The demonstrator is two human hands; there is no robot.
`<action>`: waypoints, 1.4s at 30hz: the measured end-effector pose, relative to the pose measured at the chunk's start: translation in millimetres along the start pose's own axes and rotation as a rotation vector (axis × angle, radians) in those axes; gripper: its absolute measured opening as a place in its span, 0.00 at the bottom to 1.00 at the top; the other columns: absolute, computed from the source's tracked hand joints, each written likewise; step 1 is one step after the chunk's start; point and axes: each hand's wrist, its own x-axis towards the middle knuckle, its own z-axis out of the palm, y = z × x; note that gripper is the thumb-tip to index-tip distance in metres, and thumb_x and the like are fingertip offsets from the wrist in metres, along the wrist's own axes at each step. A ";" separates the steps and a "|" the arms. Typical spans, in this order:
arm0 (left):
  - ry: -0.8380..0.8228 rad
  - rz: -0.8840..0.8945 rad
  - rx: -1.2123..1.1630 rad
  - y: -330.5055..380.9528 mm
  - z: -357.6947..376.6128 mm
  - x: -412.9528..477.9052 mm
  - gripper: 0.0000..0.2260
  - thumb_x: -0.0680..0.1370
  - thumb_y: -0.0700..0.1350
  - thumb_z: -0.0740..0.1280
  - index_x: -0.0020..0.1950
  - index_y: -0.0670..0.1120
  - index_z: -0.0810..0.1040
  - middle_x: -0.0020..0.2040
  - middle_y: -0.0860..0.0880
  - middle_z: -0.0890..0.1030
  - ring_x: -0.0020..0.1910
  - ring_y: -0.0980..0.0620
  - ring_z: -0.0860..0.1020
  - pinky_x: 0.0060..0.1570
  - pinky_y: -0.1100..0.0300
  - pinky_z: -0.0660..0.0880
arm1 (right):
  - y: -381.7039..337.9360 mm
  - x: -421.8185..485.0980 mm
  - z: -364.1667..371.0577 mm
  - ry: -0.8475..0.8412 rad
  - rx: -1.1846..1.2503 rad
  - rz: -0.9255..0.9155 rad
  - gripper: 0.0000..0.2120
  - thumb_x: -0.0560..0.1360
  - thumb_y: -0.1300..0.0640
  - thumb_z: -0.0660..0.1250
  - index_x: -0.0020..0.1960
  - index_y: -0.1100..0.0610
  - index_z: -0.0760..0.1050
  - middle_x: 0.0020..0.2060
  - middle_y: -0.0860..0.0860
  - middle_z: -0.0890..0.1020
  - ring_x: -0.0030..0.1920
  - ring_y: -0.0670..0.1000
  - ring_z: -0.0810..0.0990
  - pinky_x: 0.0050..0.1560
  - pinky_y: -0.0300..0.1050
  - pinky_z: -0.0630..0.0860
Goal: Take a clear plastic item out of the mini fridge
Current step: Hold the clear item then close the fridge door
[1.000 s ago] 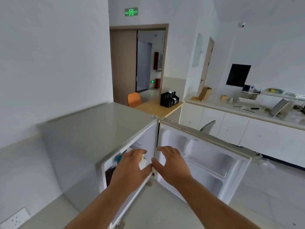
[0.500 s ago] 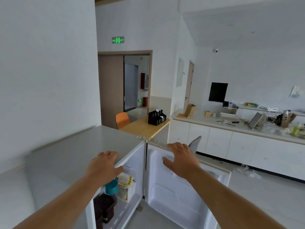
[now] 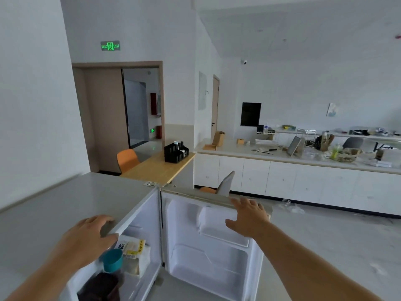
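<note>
left grip (image 3: pixel 86 237) clasps mini fridge (image 3: pixel 65 203) top | right grip (image 3: pixel 249 216) flat on door (image 3: pixel 206 261)

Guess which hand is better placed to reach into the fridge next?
Probably left hand: it grips the white mini fridge's front edge, directly above the stored items; the right hand rests on the open white door.

The mini fridge (image 3: pixel 65 213) stands on the pale floor (image 3: pixel 325 246) with its door (image 3: pixel 206 268) swung wide. Inside, a teal cup (image 3: pixel 112 260) sits just beside a yellow-labelled packet (image 3: pixel 135 253), with a dark brown container (image 3: pixel 102 285) nearer the front. Whether they share one shelf is hard to tell. Beyond, a wooden bench (image 3: pixel 152 170) carries a black organiser (image 3: pixel 175 152). The long white bench (image 3: pixel 238 152) by the far wall holds a cardboard box (image 3: pixel 218 137), a propped flat panel (image 3: pixel 294 146) and blurred clutter.
</note>
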 end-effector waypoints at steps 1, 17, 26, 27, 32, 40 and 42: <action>-0.001 -0.003 0.000 0.1 0.2 0.2 0.24 0.72 0.65 0.67 0.67 0.60 0.73 0.63 0.57 0.78 0.54 0.56 0.71 0.54 0.54 0.75 | 3.4 -1.5 3.1 -0.006 -0.020 0.003 0.42 0.72 0.29 0.59 0.82 0.45 0.57 0.77 0.51 0.68 0.75 0.59 0.67 0.76 0.59 0.61; -0.023 0.001 -0.009 1.5 -3.1 -2.4 0.25 0.73 0.65 0.67 0.68 0.58 0.72 0.63 0.54 0.79 0.54 0.53 0.73 0.54 0.52 0.76 | -31.8 -21.5 -7.7 0.120 0.156 -0.270 0.14 0.77 0.51 0.57 0.58 0.47 0.78 0.52 0.48 0.79 0.51 0.52 0.76 0.46 0.47 0.72; -0.032 0.004 -0.019 -2.7 -0.2 -3.7 0.27 0.72 0.66 0.65 0.69 0.59 0.71 0.63 0.56 0.78 0.57 0.53 0.74 0.54 0.53 0.76 | -61.5 -37.4 9.1 0.113 0.401 -0.266 0.15 0.80 0.51 0.59 0.62 0.45 0.79 0.54 0.44 0.81 0.46 0.46 0.78 0.46 0.36 0.72; -0.029 0.003 -0.021 -2.8 -0.4 -4.3 0.27 0.72 0.66 0.65 0.69 0.59 0.71 0.63 0.56 0.78 0.56 0.53 0.74 0.54 0.53 0.76 | -64.6 -39.5 10.1 0.115 0.409 -0.256 0.14 0.80 0.51 0.59 0.61 0.45 0.79 0.52 0.44 0.81 0.44 0.45 0.78 0.43 0.35 0.71; -0.021 0.009 -0.018 -0.9 -1.7 -7.6 0.25 0.73 0.65 0.66 0.68 0.60 0.71 0.60 0.56 0.78 0.53 0.55 0.73 0.52 0.54 0.77 | -86.4 -56.5 12.5 0.209 0.502 -0.179 0.12 0.77 0.50 0.58 0.53 0.46 0.79 0.44 0.42 0.81 0.40 0.44 0.79 0.41 0.38 0.78; 0.001 0.023 -0.009 1.3 -2.1 -9.7 0.25 0.74 0.64 0.68 0.68 0.58 0.72 0.61 0.57 0.78 0.52 0.56 0.72 0.49 0.58 0.73 | -118.3 -72.0 11.9 0.144 0.514 -0.197 0.11 0.73 0.53 0.57 0.39 0.52 0.77 0.33 0.47 0.80 0.34 0.47 0.80 0.30 0.38 0.72; 0.001 0.018 -0.008 1.4 -3.2 -9.8 0.25 0.74 0.64 0.68 0.69 0.59 0.72 0.63 0.56 0.78 0.53 0.57 0.71 0.50 0.57 0.73 | -120.7 -72.8 9.0 0.135 0.489 -0.207 0.11 0.73 0.53 0.57 0.40 0.52 0.78 0.35 0.47 0.81 0.35 0.47 0.80 0.32 0.38 0.74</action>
